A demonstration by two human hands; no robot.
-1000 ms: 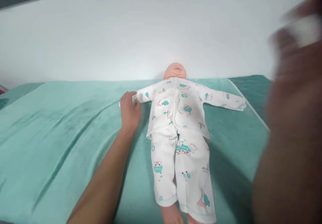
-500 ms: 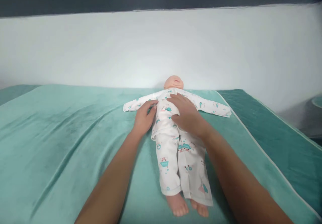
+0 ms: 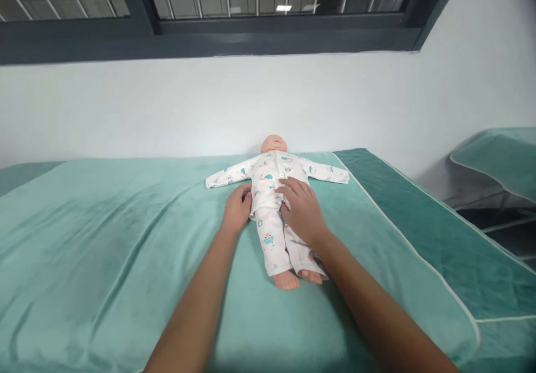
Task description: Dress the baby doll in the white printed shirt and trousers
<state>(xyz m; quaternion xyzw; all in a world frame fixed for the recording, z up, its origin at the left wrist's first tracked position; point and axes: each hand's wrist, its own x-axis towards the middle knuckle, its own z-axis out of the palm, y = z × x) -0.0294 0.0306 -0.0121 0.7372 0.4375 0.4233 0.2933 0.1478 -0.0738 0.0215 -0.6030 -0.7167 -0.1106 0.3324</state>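
Note:
A baby doll [image 3: 273, 143] lies on its back with its arms spread and its feet towards me. It wears a white pajama top [image 3: 268, 180] and white pajama pants [image 3: 272, 239], both printed with small teal and pink figures. At the left side of the top, my left hand [image 3: 238, 208] has its fingers and thumb curled in at the fabric edge. Across the lower front and the waist lies my right hand [image 3: 302, 208], palm down, fingers apart and thumb near the hem. It covers part of the hem and of one pant leg.
Beneath the doll is a light teal sheet [image 3: 146, 261] with creases at the left. A darker teal quilted cover [image 3: 402, 211] runs along the right. White wall [image 3: 167, 105] and a dark window frame [image 3: 251, 41] stand behind. Another teal-covered surface [image 3: 502, 158] is at the far right.
The view has tilted up and drawn back, showing the window. My right hand has moved down the top towards the waist. My left fingers are more curled and lower at the side.

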